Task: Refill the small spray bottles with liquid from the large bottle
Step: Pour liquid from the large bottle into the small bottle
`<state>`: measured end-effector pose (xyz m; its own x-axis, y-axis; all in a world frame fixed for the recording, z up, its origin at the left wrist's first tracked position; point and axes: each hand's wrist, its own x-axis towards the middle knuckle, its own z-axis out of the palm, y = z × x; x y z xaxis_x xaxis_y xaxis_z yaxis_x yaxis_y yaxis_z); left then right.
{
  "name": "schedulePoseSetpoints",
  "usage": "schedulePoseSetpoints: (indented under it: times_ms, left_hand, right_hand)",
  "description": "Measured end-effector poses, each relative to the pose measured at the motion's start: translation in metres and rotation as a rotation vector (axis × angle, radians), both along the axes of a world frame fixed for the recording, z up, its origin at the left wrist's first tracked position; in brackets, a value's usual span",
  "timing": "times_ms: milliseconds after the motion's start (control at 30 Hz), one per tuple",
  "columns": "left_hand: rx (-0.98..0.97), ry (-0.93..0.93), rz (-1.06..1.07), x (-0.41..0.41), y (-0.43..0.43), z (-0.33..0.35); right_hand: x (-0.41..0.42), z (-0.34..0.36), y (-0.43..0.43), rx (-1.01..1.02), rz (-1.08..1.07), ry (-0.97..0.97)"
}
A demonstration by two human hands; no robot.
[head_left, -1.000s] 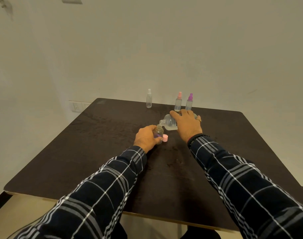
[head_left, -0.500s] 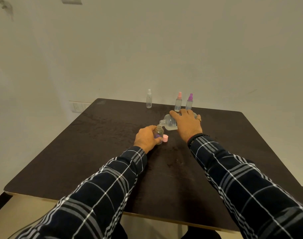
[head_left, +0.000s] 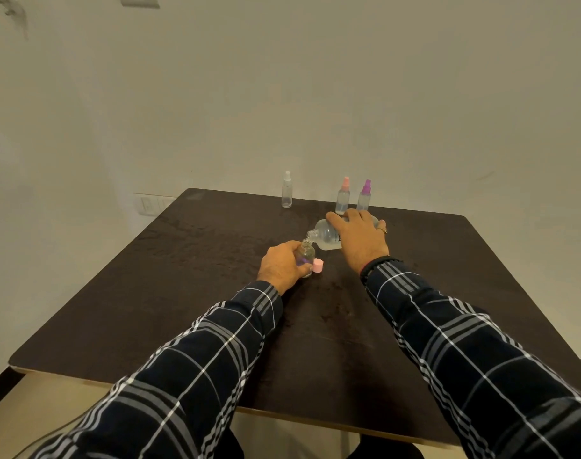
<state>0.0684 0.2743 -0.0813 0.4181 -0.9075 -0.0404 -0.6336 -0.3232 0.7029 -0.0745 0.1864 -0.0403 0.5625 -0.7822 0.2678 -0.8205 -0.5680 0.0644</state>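
My right hand [head_left: 360, 238] grips the large clear bottle [head_left: 325, 236], tipped on its side with its open neck over the mouth of a small uncapped spray bottle [head_left: 306, 253]. My left hand [head_left: 282, 265] holds that small bottle upright on the table. A pink cap [head_left: 317, 265] lies on the table just right of it. Three capped small spray bottles stand at the far edge: a white-topped one [head_left: 287, 194], a pink-topped one [head_left: 343, 197] and a purple-topped one [head_left: 364, 197].
The dark brown table [head_left: 199, 276] reaches to a pale wall. A wall socket plate [head_left: 148, 204] sits beyond the table's far left corner. My plaid sleeves cross the near half of the table.
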Motion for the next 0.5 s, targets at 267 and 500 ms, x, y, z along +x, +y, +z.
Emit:
schedulePoseSetpoints:
  times_ms: [267,500]
  left_hand:
    - [0.006,0.008,0.011,0.0005,0.0001,-0.0011]
    - [0.009,-0.005,0.012,-0.0002,-0.0011,-0.0004]
  right_hand:
    - [0.0,0.0015,0.0008,-0.005,0.004,0.002]
    - [0.0001,0.002,0.0017,-0.001,0.003,-0.004]
